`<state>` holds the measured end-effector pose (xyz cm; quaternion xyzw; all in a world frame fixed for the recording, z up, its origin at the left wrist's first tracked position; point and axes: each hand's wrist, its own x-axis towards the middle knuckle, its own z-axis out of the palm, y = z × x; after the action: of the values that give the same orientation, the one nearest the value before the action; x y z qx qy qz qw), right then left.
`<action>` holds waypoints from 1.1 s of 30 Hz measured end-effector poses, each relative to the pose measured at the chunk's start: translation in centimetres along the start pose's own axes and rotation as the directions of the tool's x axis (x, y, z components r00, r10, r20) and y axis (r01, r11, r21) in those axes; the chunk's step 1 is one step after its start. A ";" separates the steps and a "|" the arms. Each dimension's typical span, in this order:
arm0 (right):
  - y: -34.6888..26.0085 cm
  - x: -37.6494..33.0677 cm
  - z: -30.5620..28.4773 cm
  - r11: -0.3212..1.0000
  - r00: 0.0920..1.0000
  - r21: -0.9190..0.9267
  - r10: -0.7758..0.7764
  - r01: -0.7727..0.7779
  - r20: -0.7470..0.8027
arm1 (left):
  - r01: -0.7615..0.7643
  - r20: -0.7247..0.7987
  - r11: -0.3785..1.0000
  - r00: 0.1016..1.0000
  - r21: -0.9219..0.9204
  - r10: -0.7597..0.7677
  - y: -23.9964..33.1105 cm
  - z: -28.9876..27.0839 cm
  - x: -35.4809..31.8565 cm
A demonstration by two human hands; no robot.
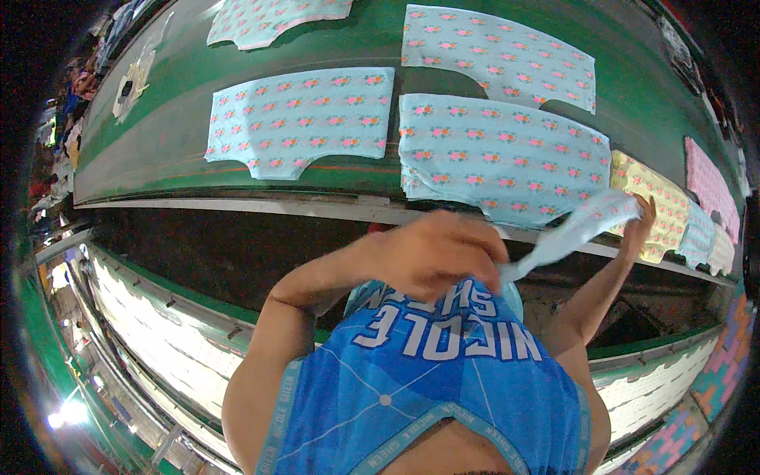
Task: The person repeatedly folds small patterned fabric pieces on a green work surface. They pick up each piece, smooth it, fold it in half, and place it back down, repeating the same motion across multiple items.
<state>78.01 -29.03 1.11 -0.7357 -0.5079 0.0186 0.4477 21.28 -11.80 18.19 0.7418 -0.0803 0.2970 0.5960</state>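
Observation:
A pale blue fabric piece [574,229] hangs twisted and blurred between my two hands, in front of the green table's near edge. My right hand [640,222] is closed on its far right end, beside yellow floral fabric [653,190]. Close to my chest, my left hand [447,252] has curled fingers, with the cloth's other end at its fingertips. Just beyond the hands lies a stack of light blue fabric pieces [503,154] with pink and orange flowers. Further left, a similar cut piece [305,119] lies flat.
On the green table [158,150], another blue floral piece [507,51] lies behind the stack, and a pale piece [273,20] lies at the far left. Pink fabric [710,186] is at the right. A metal edge [317,209] borders the table, with a dark gap below it.

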 end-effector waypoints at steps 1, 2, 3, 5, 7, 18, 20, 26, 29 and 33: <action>-0.6 -0.6 -1.0 0.995 0.999 0.097 0.020 -0.015 -0.045 | 0.050 -0.087 0.999 0.995 -0.005 -0.050 0.5 -1.5 -1.4; -1.9 -0.4 -1.1 0.954 0.975 0.260 0.187 -0.150 -0.124 | 0.104 -0.174 0.994 0.979 -0.012 -0.105 1.2 -2.8 -2.6; -3.0 -0.2 -0.8 0.867 0.918 0.425 0.358 -0.259 -0.170 | 0.101 -0.304 0.994 0.949 0.047 -0.082 1.9 -4.0 -3.7; -3.3 -0.4 -2.0 0.769 0.921 0.569 0.386 -0.292 -0.048 | 0.097 -0.543 0.989 0.839 0.114 -0.019 2.5 -6.2 -6.2; -4.4 -0.4 -1.2 0.642 0.946 0.713 0.309 -0.281 0.094 | 0.085 -0.744 0.992 0.668 0.098 0.017 1.9 -8.3 -9.4; -26.2 0.4 21.4 0.146 0.852 0.842 0.015 -0.519 0.523 | 0.527 -0.929 0.774 0.096 0.352 0.357 5.2 -22.3 -27.9; -28.4 -0.5 24.6 0.168 0.828 0.821 -0.042 -0.546 0.559 | 0.643 -0.933 0.703 0.051 0.303 0.356 6.3 -23.8 -31.4; -34.8 -2.5 30.1 0.162 0.793 0.781 0.017 -0.603 0.609 | 0.816 -0.941 0.547 -0.011 0.187 0.338 9.3 -30.0 -37.1; -38.4 -1.9 33.0 0.334 0.766 0.691 0.325 -0.641 0.554 | 0.803 -0.949 0.568 -0.010 0.180 0.315 9.0 -34.4 -39.4; -40.2 -0.8 38.0 0.352 0.752 0.677 0.450 -0.646 0.482 | 0.802 -0.952 0.523 0.181 0.288 0.246 5.8 -40.4 -40.9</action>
<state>29.94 -2.02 5.26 -0.5629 -0.2061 0.4773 0.6425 -28.54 14.63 5.70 0.5683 0.5999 0.5379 0.1670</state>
